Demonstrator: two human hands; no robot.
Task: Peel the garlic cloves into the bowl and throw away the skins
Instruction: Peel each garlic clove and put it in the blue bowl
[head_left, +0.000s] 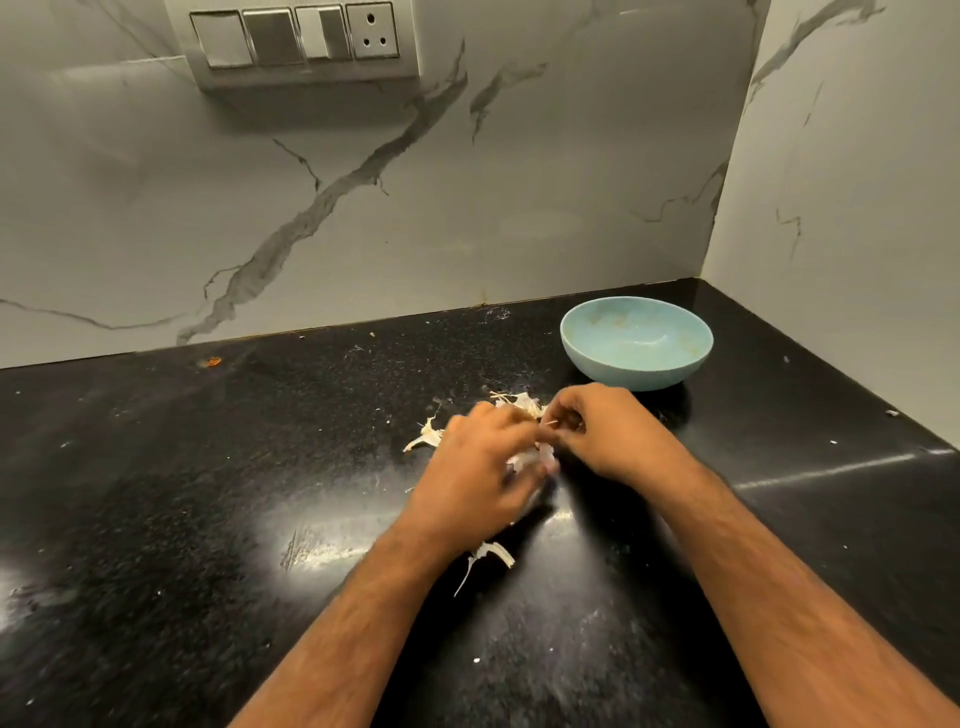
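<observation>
Both hands are brought together low over the black speckled surface (208, 493). The left hand (478, 467) is curled around a pale, blurred garlic piece (530, 460), held between its fingers. The right hand (597, 436) is curled too, its fingertips pinching at the top of the same garlic. Papery garlic skins (426, 436) are scattered just beyond the hands, and another strip of skin (491, 553) lies beneath the left wrist. A light blue bowl (636, 343) is set near the corner, behind the right hand. A switch panel (296, 41) is mounted on the marble wall (415, 182).
</observation>
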